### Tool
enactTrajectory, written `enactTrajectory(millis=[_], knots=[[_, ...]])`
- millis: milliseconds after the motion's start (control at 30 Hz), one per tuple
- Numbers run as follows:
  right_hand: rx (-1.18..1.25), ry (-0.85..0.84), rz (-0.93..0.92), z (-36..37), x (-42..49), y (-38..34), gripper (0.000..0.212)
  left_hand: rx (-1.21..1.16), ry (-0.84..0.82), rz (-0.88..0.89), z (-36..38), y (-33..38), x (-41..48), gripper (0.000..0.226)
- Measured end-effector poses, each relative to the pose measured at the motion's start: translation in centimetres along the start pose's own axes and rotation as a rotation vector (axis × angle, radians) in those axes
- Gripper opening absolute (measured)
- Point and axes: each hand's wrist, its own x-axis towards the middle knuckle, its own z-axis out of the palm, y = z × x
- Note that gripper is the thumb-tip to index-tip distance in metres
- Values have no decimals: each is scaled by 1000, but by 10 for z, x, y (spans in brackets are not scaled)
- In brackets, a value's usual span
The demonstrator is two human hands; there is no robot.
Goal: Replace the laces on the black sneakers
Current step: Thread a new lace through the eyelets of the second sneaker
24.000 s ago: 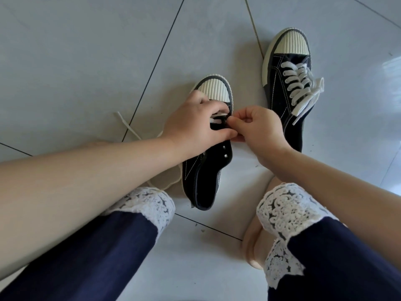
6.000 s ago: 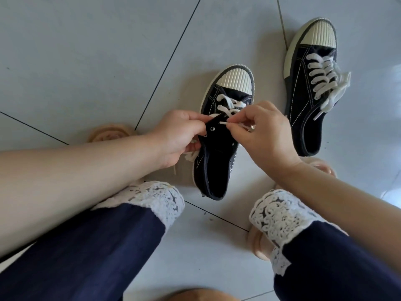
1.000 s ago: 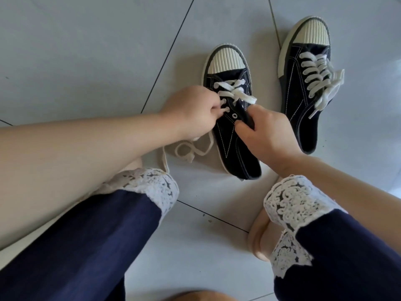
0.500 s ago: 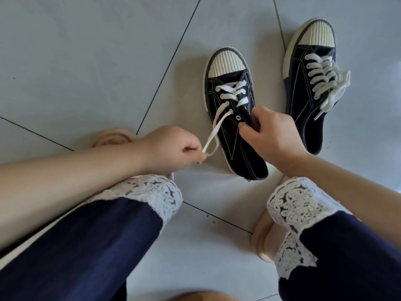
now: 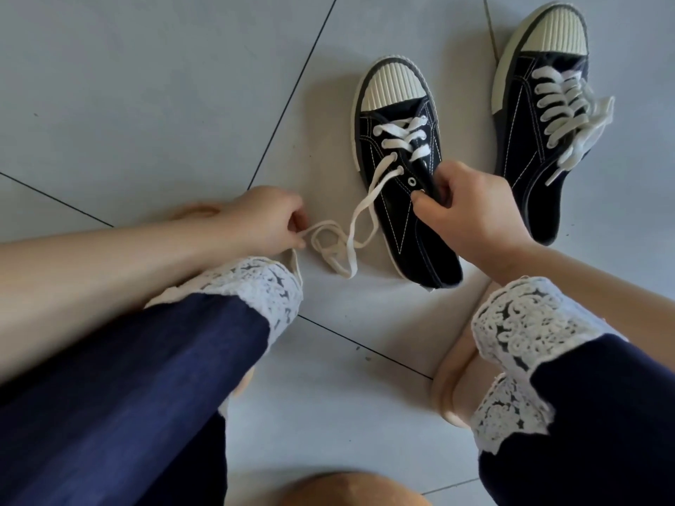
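Sneakers two: laced sneaker (image 5: 544, 122), half-laced sneaker (image 5: 400, 188); left hand (image 5: 266, 220) pinches lace (image 5: 396, 128)

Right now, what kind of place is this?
Probably indoors, maybe a home: shiny grey floor tiles with dark seams, and a half-laced sneaker and a laced sneaker lying straight on them.

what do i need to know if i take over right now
Left hand pinches the lace, its slack looped on the floor.
Right hand grips the near sneaker by its upper eyelets.
Done: far sneaker fully laced; near one laced through its lower rows.
Left: thread the empty upper eyelets, then probably tie.
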Motion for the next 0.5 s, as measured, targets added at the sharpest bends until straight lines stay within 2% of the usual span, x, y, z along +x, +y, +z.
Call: enactTrajectory(millis=[100,167,200,333,433,500], knots=[[-8,2,-2,0,0,0,37,198,2,63,10,0,-8,26],[-14,3,-4,0,0,0,37,277,14,104,14,0,-7,17],[-20,2,-6,0,0,0,37,242,41,102,13,0,-6,13],[-24,3,1,0,0,0,36,-192,329,-64,-12,1,10,12],[-2,0,11,0,-1,0,32,-666,292,-95,-31,2,19,16],[10,1,17,1,-1,0,31,-779,257,-99,-29,2,21,17]])
